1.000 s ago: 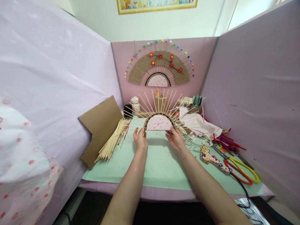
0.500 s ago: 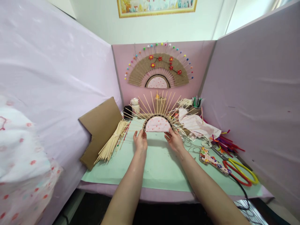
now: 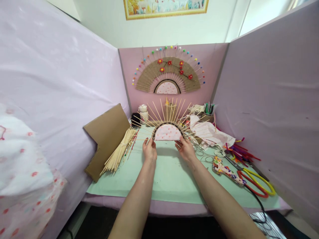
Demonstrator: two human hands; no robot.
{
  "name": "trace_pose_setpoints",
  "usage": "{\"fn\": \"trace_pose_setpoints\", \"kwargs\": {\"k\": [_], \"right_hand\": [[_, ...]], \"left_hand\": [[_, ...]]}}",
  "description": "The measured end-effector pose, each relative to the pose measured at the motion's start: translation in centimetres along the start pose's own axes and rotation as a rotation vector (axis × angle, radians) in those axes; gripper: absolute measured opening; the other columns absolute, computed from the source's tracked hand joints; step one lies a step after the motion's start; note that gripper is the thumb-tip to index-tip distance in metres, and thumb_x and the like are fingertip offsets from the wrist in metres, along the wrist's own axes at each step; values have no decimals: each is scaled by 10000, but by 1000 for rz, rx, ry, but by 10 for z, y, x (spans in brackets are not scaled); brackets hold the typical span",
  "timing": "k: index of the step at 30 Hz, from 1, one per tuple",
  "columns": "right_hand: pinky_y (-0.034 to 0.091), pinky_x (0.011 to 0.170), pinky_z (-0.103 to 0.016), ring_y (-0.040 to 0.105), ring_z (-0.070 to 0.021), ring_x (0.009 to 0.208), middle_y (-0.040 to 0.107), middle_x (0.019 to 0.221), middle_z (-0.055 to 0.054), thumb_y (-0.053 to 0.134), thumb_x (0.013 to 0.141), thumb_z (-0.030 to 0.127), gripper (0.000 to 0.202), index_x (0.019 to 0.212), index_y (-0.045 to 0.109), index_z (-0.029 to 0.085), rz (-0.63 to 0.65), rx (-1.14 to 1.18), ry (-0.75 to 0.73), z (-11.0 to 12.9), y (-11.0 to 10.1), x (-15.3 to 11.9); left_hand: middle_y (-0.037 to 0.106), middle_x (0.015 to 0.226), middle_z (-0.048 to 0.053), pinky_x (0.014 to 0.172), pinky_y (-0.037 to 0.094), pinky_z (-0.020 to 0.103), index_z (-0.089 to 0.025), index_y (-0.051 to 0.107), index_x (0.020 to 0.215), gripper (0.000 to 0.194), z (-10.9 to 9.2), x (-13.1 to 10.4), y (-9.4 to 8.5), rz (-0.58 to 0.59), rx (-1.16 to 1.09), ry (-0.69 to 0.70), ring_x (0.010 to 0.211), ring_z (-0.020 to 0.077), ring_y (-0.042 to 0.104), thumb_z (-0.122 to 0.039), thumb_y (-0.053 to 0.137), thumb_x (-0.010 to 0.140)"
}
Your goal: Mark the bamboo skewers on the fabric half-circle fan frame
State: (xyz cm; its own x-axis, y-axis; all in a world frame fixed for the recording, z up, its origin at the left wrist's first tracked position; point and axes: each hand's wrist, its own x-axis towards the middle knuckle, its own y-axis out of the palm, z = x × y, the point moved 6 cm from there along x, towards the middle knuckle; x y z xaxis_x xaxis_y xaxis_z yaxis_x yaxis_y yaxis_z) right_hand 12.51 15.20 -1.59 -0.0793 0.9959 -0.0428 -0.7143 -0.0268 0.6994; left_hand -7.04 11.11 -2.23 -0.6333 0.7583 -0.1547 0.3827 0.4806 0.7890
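Observation:
Between my two hands, held upright above the table, is a half-round fan frame (image 3: 167, 132). Its centre is white cloth with small red-pink spots, edged by a black braid and a tan band, and thin wooden sticks spread out from it like rays. My left hand (image 3: 150, 151) pinches its lower left corner. At the lower right corner my right hand (image 3: 185, 150) grips it with the thumb in front. On the pink back panel hangs a larger fan (image 3: 169, 71) of tan weave, with red flowers and coloured pompoms on its stick tips.
At left, a bundle of sticks (image 3: 119, 151) rests by a bent cardboard sheet (image 3: 107, 136). To the right lie spotted cloth (image 3: 211, 131), pipe cleaners (image 3: 241, 152), a patterned glue gun (image 3: 228, 172) with a black cord, and scissors (image 3: 256, 182). A white jar (image 3: 143, 113) stands behind.
Almost nothing differs. Both hands keep their grip on the fan frame, and the view has shifted very slightly.

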Motion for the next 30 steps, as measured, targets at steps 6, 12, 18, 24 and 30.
{"fn": "trace_pose_setpoints", "kwargs": {"k": [6,12,18,24,30], "right_hand": [[521,567,-193,664,-102,673,704,736,52,838,624,313,260,751,629,226,0,2,3,0,-1,0],[526,562,-183,662,-96,667,705,726,50,829,641,306,241,748,629,226,-18,25,-10,0,-3,3],[525,554,-186,663,-103,664,698,696,44,831,642,313,251,733,616,220,-12,4,-2,-1,-3,3],[532,557,-194,666,-108,671,704,712,44,848,610,321,275,744,628,226,1,-8,10,-1,-1,0],[532,558,-196,669,-112,671,711,726,39,850,597,317,281,736,625,221,-10,5,0,-2,-3,2]], "left_hand": [[566,758,-31,660,424,166,-194,525,944,271,0,-3,4,19,12,29,637,41,545,-136,716,761],[606,880,-2,704,457,189,-235,496,1049,348,4,-6,6,43,11,18,737,66,595,-190,715,783],[611,810,-20,749,469,190,-220,500,1062,391,3,0,-2,0,17,35,734,64,607,-90,707,756],[597,742,-35,708,472,169,-202,511,1022,370,2,2,-5,-41,15,44,679,53,597,-57,705,742],[598,806,-6,712,497,197,-207,484,967,287,3,-1,-4,-50,-13,23,700,68,605,-182,703,784]]}}
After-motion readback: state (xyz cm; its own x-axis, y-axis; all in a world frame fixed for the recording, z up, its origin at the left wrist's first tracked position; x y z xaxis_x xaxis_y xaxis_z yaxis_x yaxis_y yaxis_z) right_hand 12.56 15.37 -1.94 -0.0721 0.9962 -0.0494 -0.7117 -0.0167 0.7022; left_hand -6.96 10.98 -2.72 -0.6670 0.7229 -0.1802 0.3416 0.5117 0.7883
